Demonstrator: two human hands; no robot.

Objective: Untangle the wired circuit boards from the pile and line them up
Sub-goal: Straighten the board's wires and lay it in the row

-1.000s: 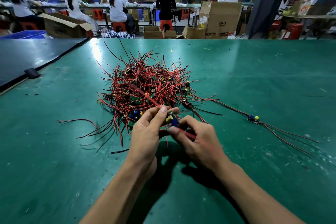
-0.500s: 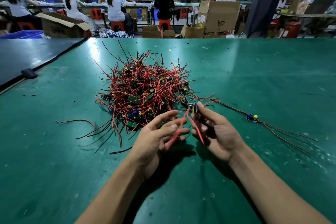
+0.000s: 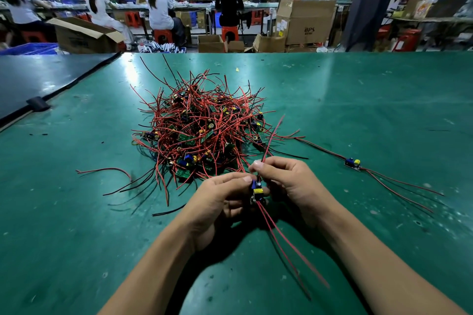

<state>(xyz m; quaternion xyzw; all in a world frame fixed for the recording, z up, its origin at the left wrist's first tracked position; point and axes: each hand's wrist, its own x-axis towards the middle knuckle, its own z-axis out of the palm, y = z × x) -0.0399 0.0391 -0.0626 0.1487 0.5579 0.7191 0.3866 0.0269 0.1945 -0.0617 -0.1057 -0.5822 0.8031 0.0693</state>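
Observation:
A tangled pile of small green circuit boards with red and black wires [image 3: 202, 130] lies in the middle of the green table [image 3: 358, 110]. Just in front of it, a small board with blue and yellow parts [image 3: 257, 190] hangs between both hands above the table. My left hand [image 3: 220, 204] pinches the board itself. My right hand [image 3: 286, 181] pinches its upper red wires, which rise toward the pile. Two more red wires trail down toward me. One separated board [image 3: 352, 162] lies to the right with its wires stretched out.
A dark mat [image 3: 38, 77] adjoins the green table at the left, with a small black clip [image 3: 38, 103] on the seam. Beyond the far edge sit cardboard boxes [image 3: 304, 22], red stools and several seated workers at other benches.
The held board has come free of the pile and dropped lower between my hands. My left hand has closed on it, and my right hand shifted up onto its upper wires.

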